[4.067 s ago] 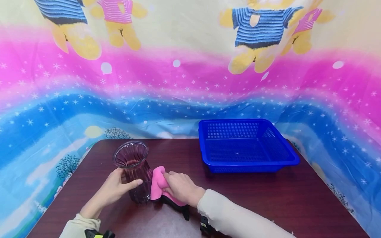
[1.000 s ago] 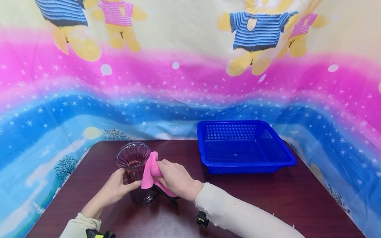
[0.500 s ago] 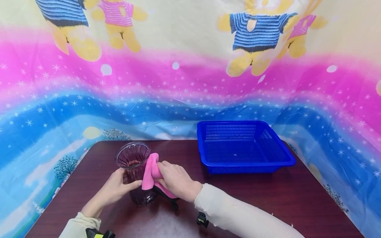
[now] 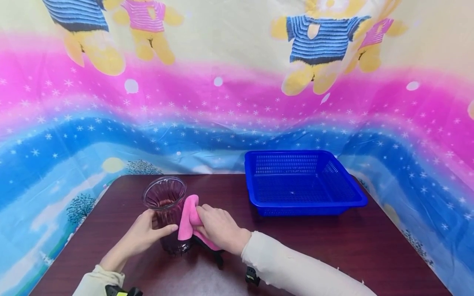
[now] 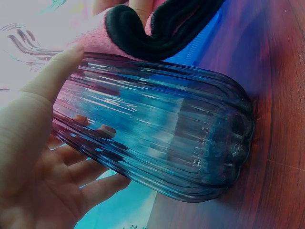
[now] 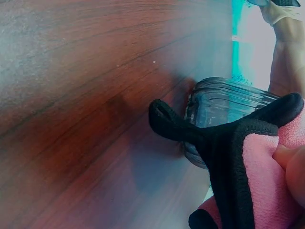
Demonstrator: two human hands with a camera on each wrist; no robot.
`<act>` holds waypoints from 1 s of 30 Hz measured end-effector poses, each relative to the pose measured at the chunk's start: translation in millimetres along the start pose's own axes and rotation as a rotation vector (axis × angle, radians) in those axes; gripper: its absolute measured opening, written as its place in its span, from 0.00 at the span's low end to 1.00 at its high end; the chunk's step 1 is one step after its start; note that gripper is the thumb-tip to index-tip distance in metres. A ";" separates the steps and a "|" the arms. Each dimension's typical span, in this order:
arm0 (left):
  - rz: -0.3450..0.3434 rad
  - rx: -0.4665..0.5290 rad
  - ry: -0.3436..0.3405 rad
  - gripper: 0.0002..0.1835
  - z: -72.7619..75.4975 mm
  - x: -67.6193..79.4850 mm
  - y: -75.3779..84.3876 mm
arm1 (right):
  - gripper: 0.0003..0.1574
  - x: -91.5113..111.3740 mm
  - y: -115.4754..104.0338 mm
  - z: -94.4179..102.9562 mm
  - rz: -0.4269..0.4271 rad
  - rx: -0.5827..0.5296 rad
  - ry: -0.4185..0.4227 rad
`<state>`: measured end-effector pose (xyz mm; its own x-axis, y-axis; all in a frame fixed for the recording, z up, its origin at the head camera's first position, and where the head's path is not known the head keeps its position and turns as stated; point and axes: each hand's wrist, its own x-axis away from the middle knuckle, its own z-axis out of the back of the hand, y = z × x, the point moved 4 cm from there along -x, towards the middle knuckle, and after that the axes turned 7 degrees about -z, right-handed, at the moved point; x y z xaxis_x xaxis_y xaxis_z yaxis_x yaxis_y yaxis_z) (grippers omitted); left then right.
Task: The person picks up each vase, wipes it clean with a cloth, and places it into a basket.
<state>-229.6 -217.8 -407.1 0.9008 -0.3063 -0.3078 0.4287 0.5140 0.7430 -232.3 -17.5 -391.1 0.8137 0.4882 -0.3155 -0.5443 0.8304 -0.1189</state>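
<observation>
A ribbed, purple-tinted glass vase [image 4: 168, 216] with a flared rim stands on the left part of the table. My left hand [image 4: 142, 235] grips it round the middle from the left, thumb in front; the left wrist view shows the other fingers behind the glass [image 5: 147, 119]. My right hand [image 4: 221, 227] holds a bunched pink cloth [image 4: 188, 220] with black edging against the vase's right side. In the right wrist view the cloth's black edge [image 6: 228, 162] hangs in folds, with a black loop sticking out towards the vase's base. Part of the cloth is hidden inside the right hand.
A blue plastic basket [image 4: 307, 204] with perforated sides sits at the back right of the dark wooden table [image 4: 303, 250]. Behind the table hangs a printed curtain [image 4: 222, 102]. Both sleeves have black devices at the wrists.
Since the earliest frame the cloth has gone up along the vase, then slid slightly down over the last second. The left hand keeps its grip; the vase has shifted marginally.
</observation>
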 end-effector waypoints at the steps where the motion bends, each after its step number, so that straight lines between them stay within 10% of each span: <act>1: 0.006 -0.003 0.003 0.31 0.0 0.2 -0.3 | 0.16 0.1 -0.1 -1.0 0.000 0.003 -0.002; 30: 0.010 0.036 -0.001 0.30 1.1 -0.1 1.6 | 0.15 11.4 7.0 -29.7 -0.016 0.073 -0.097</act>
<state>-229.1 -217.8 -405.3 0.9052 -0.3016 -0.2995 0.4164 0.4878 0.7672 -232.9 -14.1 -423.5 0.8398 0.4959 -0.2210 -0.5182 0.8536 -0.0535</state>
